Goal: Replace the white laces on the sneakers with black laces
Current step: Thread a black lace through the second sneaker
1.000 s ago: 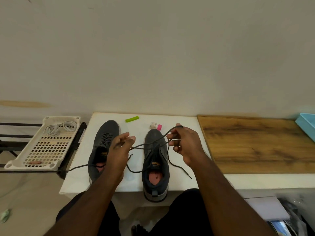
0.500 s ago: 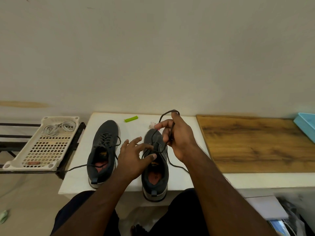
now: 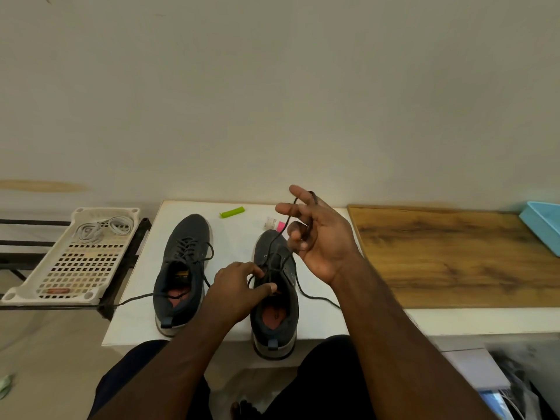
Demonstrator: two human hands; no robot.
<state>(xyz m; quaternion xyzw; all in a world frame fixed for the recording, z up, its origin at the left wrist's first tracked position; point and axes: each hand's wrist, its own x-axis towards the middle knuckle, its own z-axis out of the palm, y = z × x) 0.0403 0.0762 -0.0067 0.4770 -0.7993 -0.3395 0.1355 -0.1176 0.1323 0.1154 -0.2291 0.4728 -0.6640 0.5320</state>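
White table [image 3: 242, 228] against a bare wall carries both sneakers. On the right sneaker [image 3: 277, 301] the left hand [image 3: 235, 291] pinches the black lace [image 3: 274, 242] at the eyelets; the right hand [image 3: 315, 234], raised just beyond the toe, holds the lace looped over its fingers (loosely, it seems). A slack loop could slip off, or a hard tug could unthread the eyelets.

Your white table [image 3: 239, 234] carries a green tube [image 3: 232, 212] and small pink-capped bottle [image 3: 275, 224]; wooden board [image 3: 448, 256] right, blue tray [image 3: 542, 225] on it.
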